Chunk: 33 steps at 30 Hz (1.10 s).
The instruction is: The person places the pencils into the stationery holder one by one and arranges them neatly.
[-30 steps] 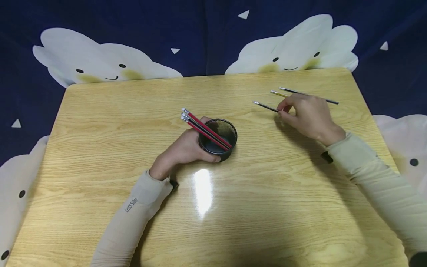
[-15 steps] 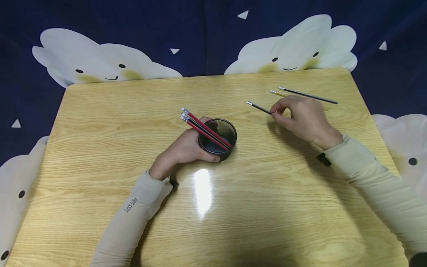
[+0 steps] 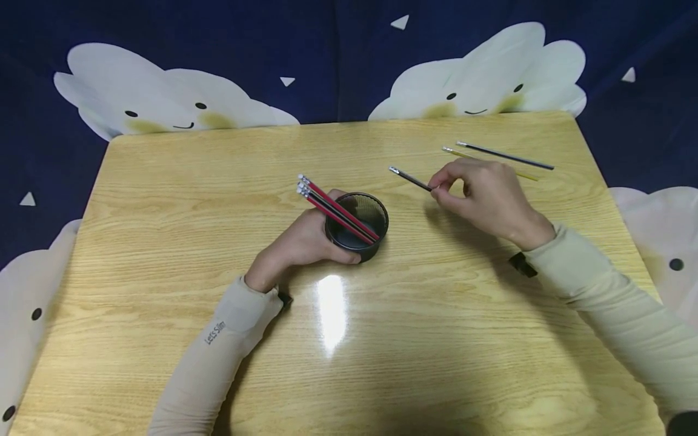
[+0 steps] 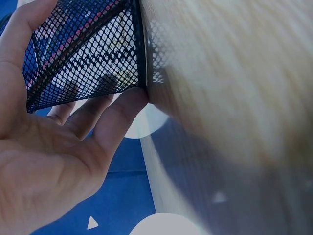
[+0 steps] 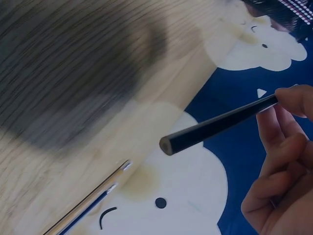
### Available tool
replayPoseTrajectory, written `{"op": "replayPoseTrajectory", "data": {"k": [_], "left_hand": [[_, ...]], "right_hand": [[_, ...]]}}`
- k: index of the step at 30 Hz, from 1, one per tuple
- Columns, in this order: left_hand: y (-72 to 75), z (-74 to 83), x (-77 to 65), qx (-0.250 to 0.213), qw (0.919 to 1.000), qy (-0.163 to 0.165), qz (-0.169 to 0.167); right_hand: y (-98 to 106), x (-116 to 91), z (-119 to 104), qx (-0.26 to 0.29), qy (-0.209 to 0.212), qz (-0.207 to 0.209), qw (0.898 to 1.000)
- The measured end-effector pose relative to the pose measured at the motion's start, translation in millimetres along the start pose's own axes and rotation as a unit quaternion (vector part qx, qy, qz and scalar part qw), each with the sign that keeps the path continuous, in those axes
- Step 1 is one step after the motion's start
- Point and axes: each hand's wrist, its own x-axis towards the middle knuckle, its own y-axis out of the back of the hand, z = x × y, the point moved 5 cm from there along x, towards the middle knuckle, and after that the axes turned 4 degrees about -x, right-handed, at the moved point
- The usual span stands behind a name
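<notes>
Mesh cup (image 3: 376, 211): one, black, standing on the table (image 3: 163, 200) at mid-frame in the head view, mouth up. Contents: red-and-black pencils (image 3: 339, 210), leaning, eraser ends over the rim toward the upper left; exact count unclear.

Left hand (image 3: 306, 240): fingers and thumb wrapped around the cup's side, gripping it.

Right hand (image 3: 485, 197): right of centre, thumb and fingers pinching one dark pencil (image 3: 411, 180) along its length.

Dark pencil, particulars: appears raised off the table; eraser end toward the upper left of the frame, long axis slanting down to the right, roughly parallel to the leaning pencils. Opposite end flat, unsharpened, as the right wrist view shows.

Key relation: the cup mouth lies left of and lower than the pinching fingertips, well apart; the eraser end points above the mouth, not into it. Right hand nearer the loose stock.

Loose stock, upper right: one yellow pencil (image 3: 526, 175), partly hidden by the right hand; beyond it, one dark-barrelled pencil (image 3: 507, 155).
</notes>
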Motion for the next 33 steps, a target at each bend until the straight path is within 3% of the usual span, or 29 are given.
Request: {"op": "replayPoseTrajectory", "data": {"k": [7, 15, 33], "left_hand": [[-0.4, 1.3, 1.2, -0.002, 1.0, -0.004, -0.003], [0.1, 1.1, 0.4, -0.004, 1.0, -0.003, -0.005], [0.8, 0.8, 0.7, -0.018, 0.9998, -0.012, -0.003]], "right_hand": [[1.6, 5.2, -15.9, 0.039, 0.004, 0.002, 0.999], [4.2, 12.4, -38.4, 0.123, -0.007, 0.001, 0.992], [1.7, 37.1, -76.9, 0.282, -0.03, 0.001, 0.959]]}}
